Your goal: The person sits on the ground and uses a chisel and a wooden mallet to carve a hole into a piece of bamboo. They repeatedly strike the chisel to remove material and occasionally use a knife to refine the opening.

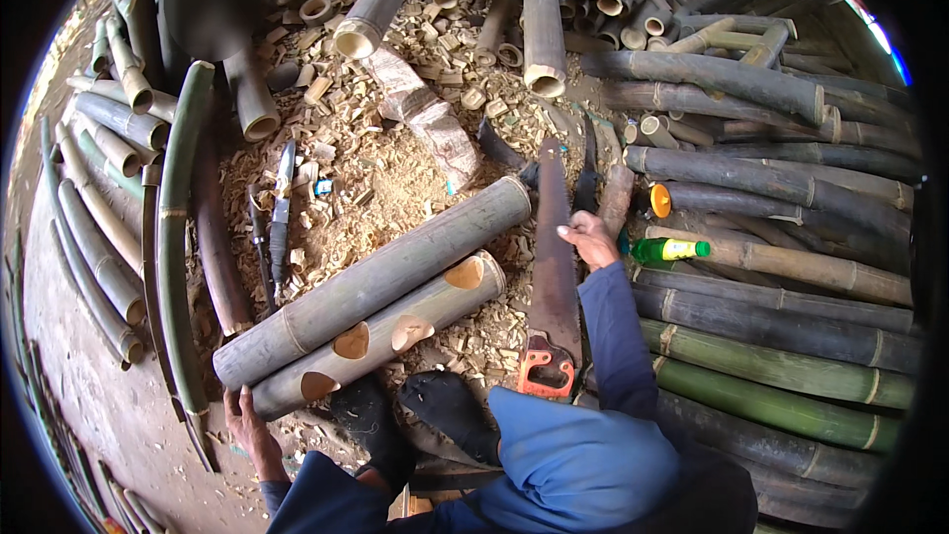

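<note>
Two thick grey bamboo tubes lie side by side, slanting up to the right. The upper bamboo tube is whole-walled; the lower bamboo tube has several rounded openings cut in its side. My left hand grips the lower tube's left end, its fingers partly hidden. Beside the blade of a handsaw with an orange handle is my right hand. Its fingers curl in, with the thumb at the blade's edge; what they hold, if anything, is hidden. My dark-shod feet stand below the tubes.
A knife lies among wood chips left of the tubes. To the right, a green bottle and an orange cap-like disc rest by stacked bamboo poles. More cut bamboo lies left and at the back.
</note>
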Tool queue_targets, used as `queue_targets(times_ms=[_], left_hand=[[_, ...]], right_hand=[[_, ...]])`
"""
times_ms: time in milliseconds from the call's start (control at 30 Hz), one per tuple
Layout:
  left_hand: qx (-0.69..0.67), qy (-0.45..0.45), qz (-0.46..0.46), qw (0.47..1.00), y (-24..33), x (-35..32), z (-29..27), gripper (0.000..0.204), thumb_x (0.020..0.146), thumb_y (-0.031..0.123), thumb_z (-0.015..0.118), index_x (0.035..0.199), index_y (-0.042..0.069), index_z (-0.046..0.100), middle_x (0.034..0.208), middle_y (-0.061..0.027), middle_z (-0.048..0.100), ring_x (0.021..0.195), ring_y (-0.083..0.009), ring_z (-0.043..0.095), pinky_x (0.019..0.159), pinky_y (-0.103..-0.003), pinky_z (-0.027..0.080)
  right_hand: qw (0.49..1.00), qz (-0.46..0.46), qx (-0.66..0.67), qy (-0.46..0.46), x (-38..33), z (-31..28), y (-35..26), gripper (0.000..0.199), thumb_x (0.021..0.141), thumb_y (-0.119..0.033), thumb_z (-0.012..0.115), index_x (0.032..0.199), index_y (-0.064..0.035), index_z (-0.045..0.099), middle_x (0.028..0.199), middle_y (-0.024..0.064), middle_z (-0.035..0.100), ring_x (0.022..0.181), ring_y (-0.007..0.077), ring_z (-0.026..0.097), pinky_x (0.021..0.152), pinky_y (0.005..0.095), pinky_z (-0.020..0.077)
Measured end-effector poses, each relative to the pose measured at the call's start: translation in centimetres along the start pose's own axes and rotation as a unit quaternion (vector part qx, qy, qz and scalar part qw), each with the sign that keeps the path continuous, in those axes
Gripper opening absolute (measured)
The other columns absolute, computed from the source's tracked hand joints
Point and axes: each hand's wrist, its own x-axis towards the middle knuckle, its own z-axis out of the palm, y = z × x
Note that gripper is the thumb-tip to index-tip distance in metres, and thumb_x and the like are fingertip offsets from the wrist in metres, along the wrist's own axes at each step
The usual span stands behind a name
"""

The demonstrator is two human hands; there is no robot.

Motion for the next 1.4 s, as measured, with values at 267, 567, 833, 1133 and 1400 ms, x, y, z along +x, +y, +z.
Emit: queue_targets(times_ms=[267,567,833,1133,1400], left_hand=[[-0.028,-0.051,0.051,0.997,1.4,-0.4,0.8,0.055,0.096,0.012,0.070,0.147,-0.001,0.053,0.140,-0.0147,0.062,0.127,-0.0234,0.057,0.112,-0.036,0.040],[-0.089,-0.009,0.082,0.993,-0.4,-2.5,1.0,0.069,0.092,0.000,0.072,0.154,-0.004,0.040,0.160,-0.0209,0.041,0.148,-0.0298,0.039,0.121,-0.040,0.034],[-0.124,0.032,0.070,0.989,-1.4,-0.6,0.2,0.062,0.090,0.001,0.077,0.144,-0.004,0.049,0.141,-0.0221,0.057,0.132,-0.0274,0.055,0.109,-0.039,0.049],[-0.116,0.028,0.061,0.991,-1.6,-0.6,-1.1,0.064,0.082,0.007,0.087,0.135,-0.004,0.055,0.127,-0.0200,0.064,0.115,-0.0237,0.063,0.100,-0.035,0.052],[-0.181,-0.038,0.030,0.982,-0.7,-2.3,-0.9,0.069,0.082,-0.001,0.082,0.142,-0.006,0.049,0.134,-0.0220,0.061,0.119,-0.0243,0.063,0.102,-0.035,0.053]], right_hand=[[0.903,0.123,-0.349,0.219,-6.4,-8.4,0.5,0.033,0.083,-0.016,0.080,0.110,-0.0015,0.068,0.101,0.0223,0.070,0.098,0.0394,0.068,0.088,0.0490,0.0535],[0.922,-0.132,-0.363,-0.040,3.5,1.2,-7.2,0.069,0.080,-0.012,0.077,0.145,-0.0112,0.056,0.140,0.0174,0.057,0.132,0.0387,0.051,0.113,0.0442,0.0417],[0.940,-0.159,-0.294,0.069,5.2,3.3,-5.0,0.060,0.072,-0.014,0.074,0.129,-0.0056,0.058,0.121,0.0257,0.062,0.117,0.0447,0.058,0.102,0.0483,0.0459],[0.941,0.024,0.330,-0.063,-13.6,5.7,-12.7,0.058,0.082,-0.011,0.060,0.139,-0.0049,0.048,0.105,0.0091,0.060,0.095,0.0207,0.061,0.085,0.0384,0.0541],[0.956,0.106,0.263,0.076,-17.7,10.8,-13.1,0.016,0.085,-0.010,0.064,0.100,-0.0091,0.061,0.087,0.0049,0.060,0.075,0.0170,0.060,0.054,0.0345,0.0536]])
